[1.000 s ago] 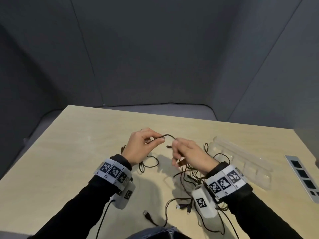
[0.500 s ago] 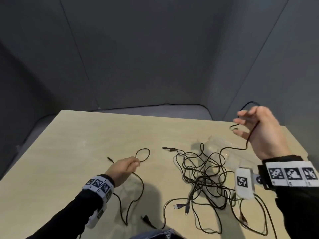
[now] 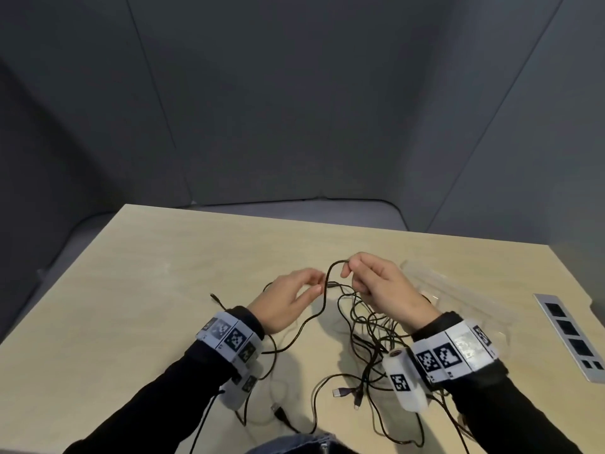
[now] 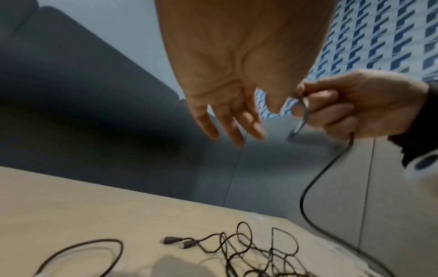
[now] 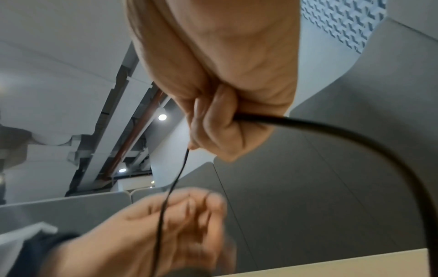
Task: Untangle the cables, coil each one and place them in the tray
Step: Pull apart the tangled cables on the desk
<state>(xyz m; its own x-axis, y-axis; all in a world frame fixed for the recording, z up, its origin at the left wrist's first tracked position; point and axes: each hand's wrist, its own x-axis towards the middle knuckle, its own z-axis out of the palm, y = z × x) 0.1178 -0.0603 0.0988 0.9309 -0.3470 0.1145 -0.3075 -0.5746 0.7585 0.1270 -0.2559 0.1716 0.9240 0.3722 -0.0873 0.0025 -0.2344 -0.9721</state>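
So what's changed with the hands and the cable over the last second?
Half a second ago the right hand was raised out to the right, drawing the black cable clear of the tangle; now it is back at centre, pinching a loop. The left hand has risen off the table, fingers open beside the cable. Tangle and tray stayed put.

A pale wooden table stands inside a booth of dark grey felt-like wall panels meeting at seams. Overhead, the right wrist view shows a white ceiling with exposed ducts and 2 round lit lamps.
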